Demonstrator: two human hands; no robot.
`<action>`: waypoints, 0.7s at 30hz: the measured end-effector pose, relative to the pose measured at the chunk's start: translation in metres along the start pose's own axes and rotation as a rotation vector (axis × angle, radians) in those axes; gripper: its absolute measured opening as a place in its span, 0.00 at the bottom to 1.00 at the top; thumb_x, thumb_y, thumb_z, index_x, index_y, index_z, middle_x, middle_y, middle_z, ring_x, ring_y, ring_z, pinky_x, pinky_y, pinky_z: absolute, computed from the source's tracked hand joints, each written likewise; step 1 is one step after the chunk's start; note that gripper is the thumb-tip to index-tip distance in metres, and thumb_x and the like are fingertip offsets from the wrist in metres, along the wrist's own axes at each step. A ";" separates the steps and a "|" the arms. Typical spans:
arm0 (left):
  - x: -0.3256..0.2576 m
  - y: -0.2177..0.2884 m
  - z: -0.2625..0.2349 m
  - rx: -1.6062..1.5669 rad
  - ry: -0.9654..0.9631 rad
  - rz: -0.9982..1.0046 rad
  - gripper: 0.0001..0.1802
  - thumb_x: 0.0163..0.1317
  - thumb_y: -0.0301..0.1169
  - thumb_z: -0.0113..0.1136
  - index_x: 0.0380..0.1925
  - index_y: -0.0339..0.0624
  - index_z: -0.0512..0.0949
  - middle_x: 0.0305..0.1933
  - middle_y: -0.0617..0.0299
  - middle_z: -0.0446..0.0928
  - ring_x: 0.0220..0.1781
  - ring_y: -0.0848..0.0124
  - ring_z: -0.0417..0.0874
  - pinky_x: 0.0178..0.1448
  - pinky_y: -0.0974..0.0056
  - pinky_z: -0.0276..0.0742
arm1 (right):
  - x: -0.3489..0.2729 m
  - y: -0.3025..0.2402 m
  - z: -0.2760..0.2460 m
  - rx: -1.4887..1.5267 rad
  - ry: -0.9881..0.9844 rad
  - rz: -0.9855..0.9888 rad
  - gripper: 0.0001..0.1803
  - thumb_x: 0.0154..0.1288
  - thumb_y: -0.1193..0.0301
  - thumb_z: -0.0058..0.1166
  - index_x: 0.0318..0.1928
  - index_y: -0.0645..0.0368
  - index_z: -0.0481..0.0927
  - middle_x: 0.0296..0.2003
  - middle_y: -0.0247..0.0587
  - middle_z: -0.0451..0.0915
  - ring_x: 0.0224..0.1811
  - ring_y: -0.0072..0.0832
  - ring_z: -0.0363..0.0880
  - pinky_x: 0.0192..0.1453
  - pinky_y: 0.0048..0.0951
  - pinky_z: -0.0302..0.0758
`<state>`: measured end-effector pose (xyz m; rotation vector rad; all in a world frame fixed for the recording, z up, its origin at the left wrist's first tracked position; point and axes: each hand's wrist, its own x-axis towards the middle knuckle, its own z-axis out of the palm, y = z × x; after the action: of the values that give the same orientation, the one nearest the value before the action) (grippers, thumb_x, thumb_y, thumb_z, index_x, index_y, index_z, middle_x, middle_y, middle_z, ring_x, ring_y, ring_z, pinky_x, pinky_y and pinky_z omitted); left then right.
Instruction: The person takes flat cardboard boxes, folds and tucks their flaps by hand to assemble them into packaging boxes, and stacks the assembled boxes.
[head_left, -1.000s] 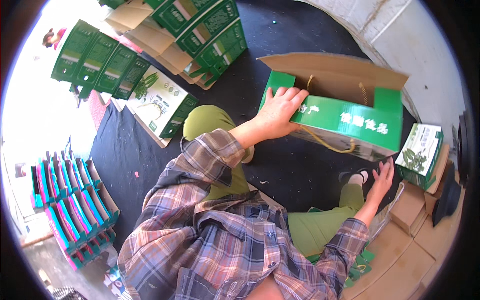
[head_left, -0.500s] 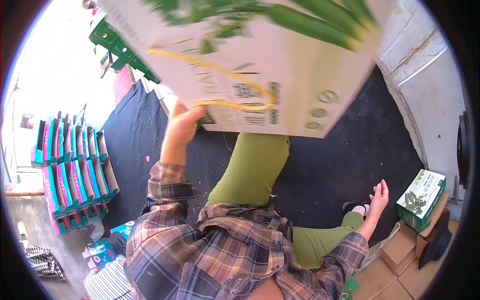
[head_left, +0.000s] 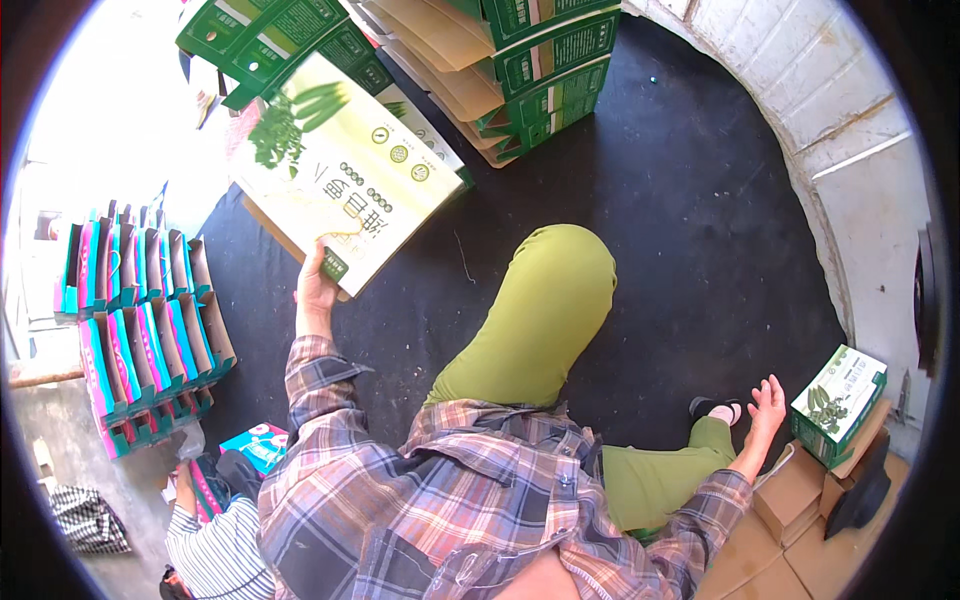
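While the person sat on a black floor mat (head_left: 690, 220) with one green-trousered knee raised, a large flat white-and-green carton (head_left: 345, 175) was held up and out to the left. It was gripped by the left hand (head_left: 318, 285) at its lower edge only, fingers closed round the cardboard, so most of its length hung unsupported above a stack of green folded cartons (head_left: 520, 60). The right hand (head_left: 768, 405) was stretched out to the right, fingers spread wide and holding nothing, near a small green-and-white box (head_left: 838, 400) resting on brown cardboard. A row of pink-and-blue cartons (head_left: 140, 320) stood upright to the left. With so narrow a hold, the carton could be judged likely to tip, bend or slip and knock against the stack.
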<state>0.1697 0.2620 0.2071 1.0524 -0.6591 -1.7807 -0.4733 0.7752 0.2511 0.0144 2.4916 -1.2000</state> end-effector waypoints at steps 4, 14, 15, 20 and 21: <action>0.044 -0.019 -0.036 -0.008 0.098 -0.229 0.28 0.63 0.49 0.57 0.59 0.47 0.70 0.59 0.60 0.75 0.61 0.58 0.73 0.60 0.37 0.67 | -0.006 0.010 -0.027 -0.140 0.046 -0.019 0.22 0.67 0.60 0.53 0.60 0.52 0.74 0.48 0.30 0.79 0.40 0.17 0.77 0.34 0.19 0.70; 0.135 -0.002 -0.012 0.051 0.125 -0.179 0.22 0.69 0.43 0.50 0.54 0.40 0.73 0.52 0.58 0.78 0.54 0.58 0.79 0.58 0.47 0.73 | -0.050 0.095 -0.117 -0.092 0.293 0.219 0.20 0.68 0.62 0.51 0.58 0.49 0.75 0.47 0.28 0.80 0.39 0.16 0.77 0.31 0.18 0.68; 0.141 0.007 -0.028 0.064 0.201 -0.113 0.20 0.69 0.42 0.51 0.51 0.36 0.74 0.49 0.56 0.80 0.49 0.59 0.81 0.55 0.52 0.77 | -0.045 0.107 -0.117 -0.057 0.261 0.205 0.19 0.68 0.63 0.51 0.58 0.50 0.75 0.46 0.29 0.80 0.38 0.16 0.77 0.30 0.17 0.68; 0.174 -0.003 -0.001 0.172 0.262 -0.053 0.19 0.68 0.42 0.54 0.47 0.38 0.77 0.45 0.56 0.81 0.44 0.60 0.82 0.50 0.53 0.79 | -0.098 0.160 -0.113 0.180 0.340 0.272 0.19 0.68 0.69 0.50 0.57 0.58 0.75 0.43 0.37 0.82 0.36 0.23 0.81 0.32 0.21 0.75; 0.181 -0.010 0.005 0.153 0.269 -0.053 0.19 0.68 0.42 0.53 0.47 0.37 0.77 0.45 0.55 0.81 0.44 0.59 0.82 0.50 0.54 0.79 | -0.112 0.162 -0.116 0.096 0.343 0.372 0.18 0.68 0.71 0.48 0.56 0.61 0.75 0.43 0.39 0.82 0.37 0.25 0.81 0.34 0.24 0.78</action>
<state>0.1254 0.1017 0.1344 1.3958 -0.6114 -1.6135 -0.3795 0.9832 0.2325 0.7317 2.5477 -1.2325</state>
